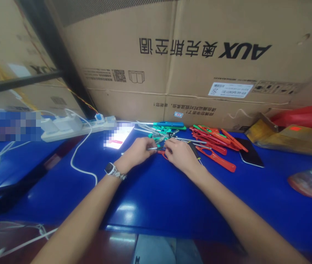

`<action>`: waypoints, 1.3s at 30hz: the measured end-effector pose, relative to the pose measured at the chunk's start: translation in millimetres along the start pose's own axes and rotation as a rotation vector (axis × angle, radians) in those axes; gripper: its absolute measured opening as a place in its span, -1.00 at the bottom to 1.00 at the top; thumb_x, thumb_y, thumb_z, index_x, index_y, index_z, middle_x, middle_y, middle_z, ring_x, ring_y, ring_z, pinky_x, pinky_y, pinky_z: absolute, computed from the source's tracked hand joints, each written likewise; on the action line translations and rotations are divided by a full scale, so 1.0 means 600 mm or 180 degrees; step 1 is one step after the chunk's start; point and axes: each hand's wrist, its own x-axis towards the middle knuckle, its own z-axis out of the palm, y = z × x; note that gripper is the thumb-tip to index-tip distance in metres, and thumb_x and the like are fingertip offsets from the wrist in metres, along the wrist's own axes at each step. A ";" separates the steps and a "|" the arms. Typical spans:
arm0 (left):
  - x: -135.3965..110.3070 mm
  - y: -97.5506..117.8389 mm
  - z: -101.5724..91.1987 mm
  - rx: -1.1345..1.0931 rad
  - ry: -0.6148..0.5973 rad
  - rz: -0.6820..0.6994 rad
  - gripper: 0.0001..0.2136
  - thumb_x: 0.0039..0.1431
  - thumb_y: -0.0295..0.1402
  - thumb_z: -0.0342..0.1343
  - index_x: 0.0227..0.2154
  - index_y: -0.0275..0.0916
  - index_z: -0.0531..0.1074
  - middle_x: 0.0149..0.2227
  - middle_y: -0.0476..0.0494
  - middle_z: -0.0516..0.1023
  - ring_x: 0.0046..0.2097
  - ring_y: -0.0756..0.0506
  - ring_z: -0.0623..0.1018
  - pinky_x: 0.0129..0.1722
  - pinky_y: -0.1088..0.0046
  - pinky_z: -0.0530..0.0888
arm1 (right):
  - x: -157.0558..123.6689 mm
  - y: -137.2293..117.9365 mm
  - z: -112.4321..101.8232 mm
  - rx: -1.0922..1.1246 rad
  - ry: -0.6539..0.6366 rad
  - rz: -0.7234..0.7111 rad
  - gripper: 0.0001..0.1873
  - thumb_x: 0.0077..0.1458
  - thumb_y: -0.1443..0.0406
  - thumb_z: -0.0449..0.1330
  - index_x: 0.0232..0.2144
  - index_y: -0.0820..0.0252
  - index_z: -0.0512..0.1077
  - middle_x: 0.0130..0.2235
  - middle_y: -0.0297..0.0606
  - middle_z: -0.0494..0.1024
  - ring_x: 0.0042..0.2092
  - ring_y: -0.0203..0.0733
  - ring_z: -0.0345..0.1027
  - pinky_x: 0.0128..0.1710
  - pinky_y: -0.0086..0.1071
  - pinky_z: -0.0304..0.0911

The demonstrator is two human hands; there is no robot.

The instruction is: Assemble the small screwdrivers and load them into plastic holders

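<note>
Both my hands meet over the blue table [156,198]. My left hand [138,150], with a watch on its wrist, is closed round a thin metal blade [152,148]. My right hand [180,154] is curled shut over a small red part [163,154] and a black-handled screwdriver [194,151]. Just behind the hands lies a pile of green-handled pieces and metal blades [161,131]. To the right a heap of red plastic handles [216,141] spreads across the table.
A lit phone [118,136] lies left of the hands, a dark phone [250,153] to the right. A white power strip [73,126] with cables sits at the back left. A big cardboard box [188,62] stands behind. Bags [290,139] lie far right.
</note>
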 end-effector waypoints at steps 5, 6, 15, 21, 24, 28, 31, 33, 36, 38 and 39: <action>-0.001 0.000 0.000 0.0051 0.0035 0.0042 -0.97 0.12 -0.44 0.18 -0.40 -0.25 0.50 -0.37 -0.07 0.56 -0.32 -0.08 0.50 -0.30 0.43 0.36 | 0.000 0.008 0.003 0.0180 0.0066 -0.0087 -0.80 0.14 0.43 0.11 -0.31 0.15 0.53 -0.16 -0.19 0.60 -0.23 -0.11 0.48 -0.25 -0.31 0.26; -0.001 0.000 0.000 0.0058 0.0041 0.0058 -0.97 0.12 -0.44 0.17 -0.39 -0.24 0.51 -0.37 -0.07 0.57 -0.32 -0.08 0.51 -0.29 0.43 0.37 | 0.000 0.010 0.003 0.0229 0.0067 -0.0124 -0.80 0.15 0.43 0.12 -0.30 0.15 0.53 -0.16 -0.20 0.60 -0.22 -0.12 0.48 -0.24 -0.32 0.26; -0.001 0.001 0.002 0.0083 0.0011 0.0099 -0.93 0.10 -0.48 0.17 -0.36 -0.23 0.52 -0.30 -0.10 0.59 -0.28 -0.09 0.53 -0.24 0.42 0.40 | -0.001 0.017 0.008 0.0439 0.0032 -0.0434 -0.79 0.16 0.44 0.12 -0.24 0.16 0.54 -0.18 -0.21 0.63 -0.19 -0.12 0.49 -0.15 -0.31 0.28; -0.002 0.008 0.003 0.0019 -0.0014 0.0135 -0.93 0.14 -0.36 0.21 -0.37 -0.24 0.52 -0.34 -0.08 0.59 -0.32 -0.07 0.51 -0.31 0.45 0.37 | -0.004 0.011 0.014 0.0516 0.0079 -0.0385 -0.73 0.17 0.41 0.13 -0.11 0.16 0.53 -0.12 -0.17 0.65 -0.14 -0.05 0.51 -0.04 -0.21 0.30; -0.002 0.005 0.005 -0.0046 -0.0119 0.0198 -0.89 0.17 -0.32 0.19 -0.35 -0.25 0.53 -0.35 -0.09 0.59 -0.33 -0.07 0.52 -0.31 0.45 0.37 | -0.009 0.007 0.018 0.0694 0.0065 -0.0198 -0.59 0.18 0.38 0.12 0.09 0.12 0.43 -0.12 -0.20 0.66 -0.12 -0.01 0.52 -0.07 -0.18 0.34; -0.004 0.001 0.006 -0.0202 -0.0225 0.0343 -0.86 0.21 -0.29 0.17 -0.26 -0.23 0.55 -0.28 -0.11 0.62 -0.27 -0.09 0.55 -0.26 0.45 0.38 | -0.016 0.009 0.021 0.1211 -0.0017 -0.0094 -0.43 0.19 0.37 0.11 0.25 0.03 0.22 -0.05 -0.26 0.64 -0.06 -0.07 0.52 -0.03 -0.19 0.35; -0.005 0.003 0.003 -0.0195 -0.0252 0.0383 -0.83 0.24 -0.25 0.14 -0.25 -0.21 0.55 -0.30 -0.09 0.62 -0.31 -0.07 0.54 -0.31 0.47 0.36 | -0.019 0.013 0.017 0.1332 0.0091 -0.0116 -0.41 0.16 0.40 0.12 0.24 0.05 0.20 -0.01 -0.22 0.61 -0.01 -0.08 0.49 0.02 -0.18 0.32; -0.005 0.005 0.002 -0.0137 -0.0273 0.0375 -0.82 0.25 -0.23 0.13 -0.30 -0.21 0.54 -0.36 -0.06 0.60 -0.37 -0.04 0.50 -0.35 0.49 0.33 | -0.020 0.015 0.013 0.1133 0.0227 -0.0115 -0.53 0.11 0.40 0.16 0.09 0.11 0.34 -0.02 -0.17 0.58 0.01 -0.05 0.45 0.04 -0.15 0.29; -0.004 0.005 0.002 -0.0074 -0.0287 0.0353 -0.84 0.25 -0.25 0.13 -0.33 -0.21 0.53 -0.41 -0.02 0.57 -0.40 -0.03 0.48 -0.38 0.50 0.30 | -0.018 0.019 0.010 0.0839 0.0231 -0.0069 -0.86 0.12 0.37 0.20 -0.23 0.15 0.48 -0.15 -0.17 0.59 -0.09 -0.06 0.44 -0.04 -0.17 0.27; -0.004 0.003 0.003 -0.0060 -0.0277 0.0364 -0.87 0.25 -0.29 0.12 -0.30 -0.20 0.53 -0.40 -0.02 0.57 -0.38 -0.04 0.49 -0.37 0.50 0.31 | -0.017 0.021 0.011 0.0865 0.0154 -0.0097 -0.91 0.16 0.39 0.18 -0.33 0.16 0.49 -0.24 -0.21 0.59 -0.16 -0.11 0.44 -0.09 -0.21 0.25; -0.004 0.002 0.003 -0.0058 -0.0269 0.0384 -0.87 0.25 -0.30 0.12 -0.28 -0.20 0.54 -0.39 -0.03 0.58 -0.38 -0.04 0.50 -0.37 0.51 0.31 | -0.016 0.021 0.013 0.0907 0.0135 -0.0127 -0.89 0.16 0.40 0.18 -0.35 0.16 0.50 -0.26 -0.23 0.60 -0.18 -0.13 0.43 -0.10 -0.23 0.24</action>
